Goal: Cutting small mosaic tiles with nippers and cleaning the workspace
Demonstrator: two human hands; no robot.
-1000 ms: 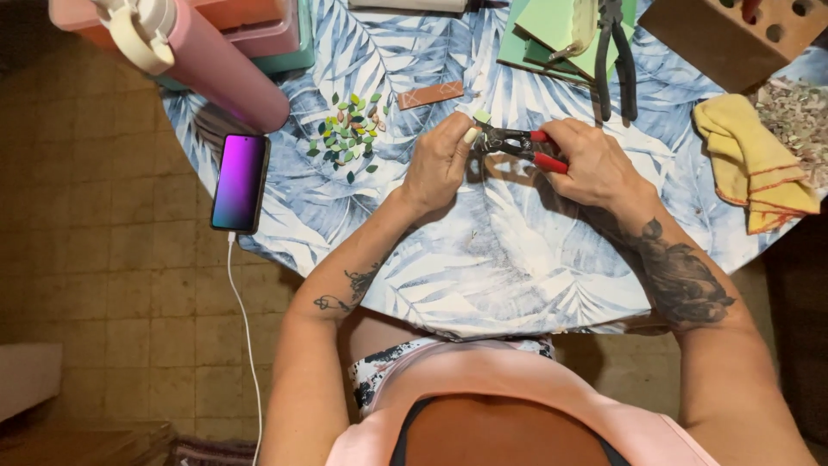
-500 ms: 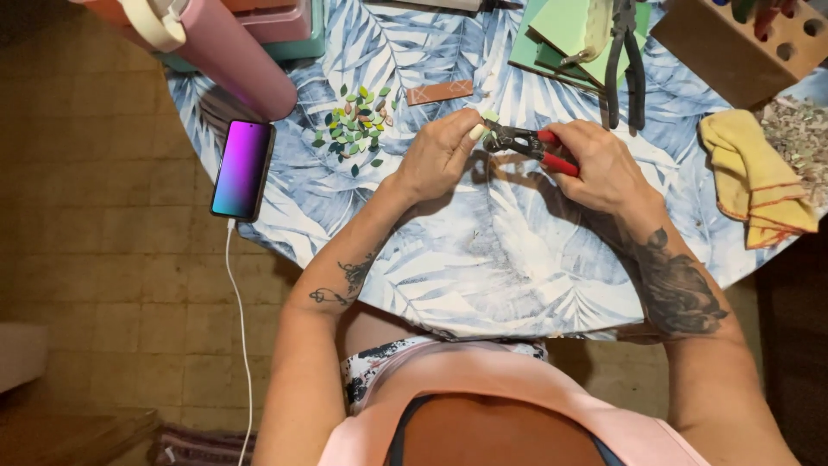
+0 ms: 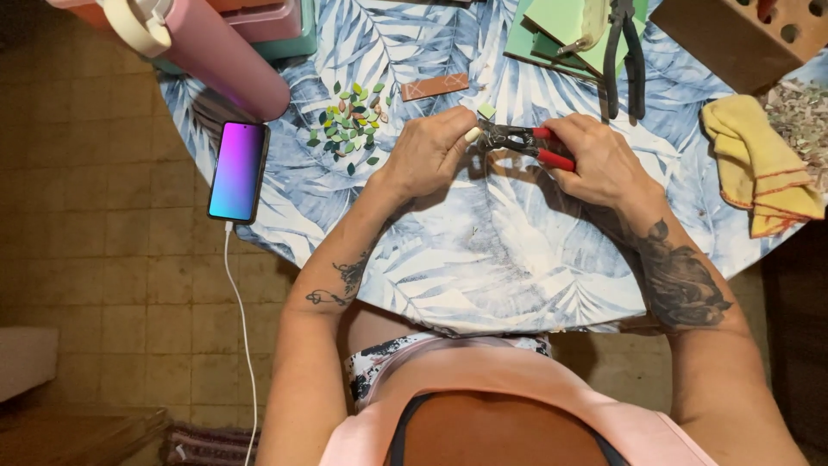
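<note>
Head view: seated at the round counter with its blue leaf-print cloth, I work at the middle of the surface. My right hand is closed around the red handles of a pair of nippers, the metal head pointing toward nine o'clock, so the squeeze comes from the palm. My left hand is curled, thumb and fingertips pinching something small right at the nipper head; the piece itself is too small to make out. Both hands meet just above the cloth, probably so that chips drop onto it and not into my lap.

A small pale green tile piece lies at twelve o'clock of the nipper head, just beside it. At ten o'clock of my left hand sits a loose scatter of cut green chips, near enough to reach without stretching. A brown strip lies beyond them.

At twelve o'clock of my right hand, green tile sheets are stacked, with black pliers lying across them. A yellow cloth rests at three o'clock, beside a heap of pale shards. A pink bottle lies at the counter's ten o'clock edge, and a lit phone on a white cable sits at nine o'clock, well apart from the cutting.
</note>
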